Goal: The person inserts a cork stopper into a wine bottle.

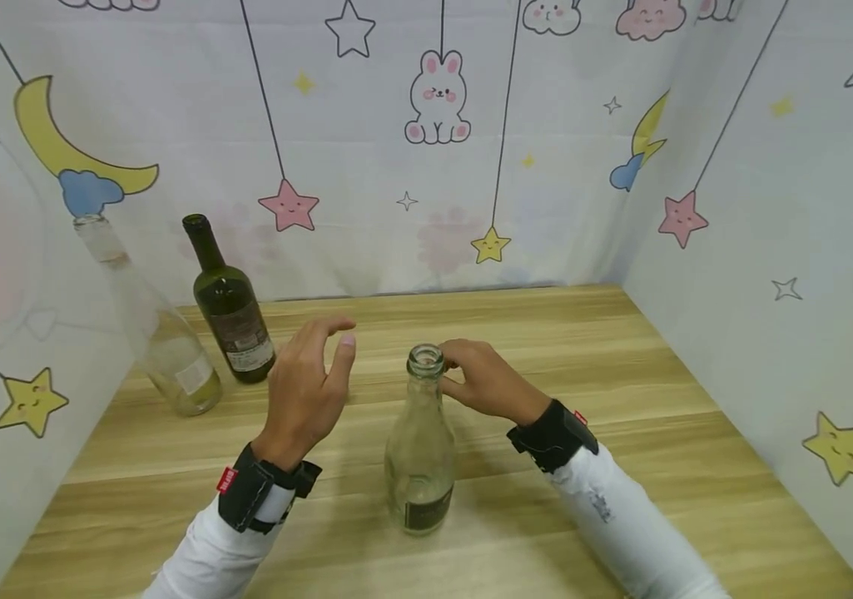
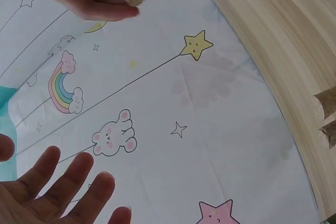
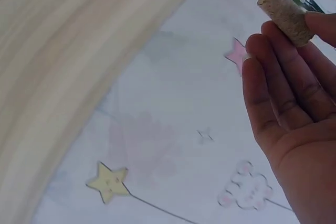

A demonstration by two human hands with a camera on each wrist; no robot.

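A clear glass bottle (image 1: 420,449) stands upright with an uncovered mouth and a dark label low on its side. My right hand (image 1: 489,383) is just behind and to the right of its neck. Between that hand's thumb and fingertips a cork (image 3: 287,17) is pinched; in the head view the bottle neck hides it. My left hand (image 1: 306,383) hovers left of the bottle, apart from it and holding nothing, and its fingers (image 2: 79,182) are spread in the left wrist view.
A dark green wine bottle (image 1: 233,312) and a clear bottle with a pale label (image 1: 194,374) stand at the back left. Printed cloth walls (image 1: 366,150) border the wooden table (image 1: 546,516). Brown pieces (image 2: 328,103), kind unclear, are cut off in the left wrist view.
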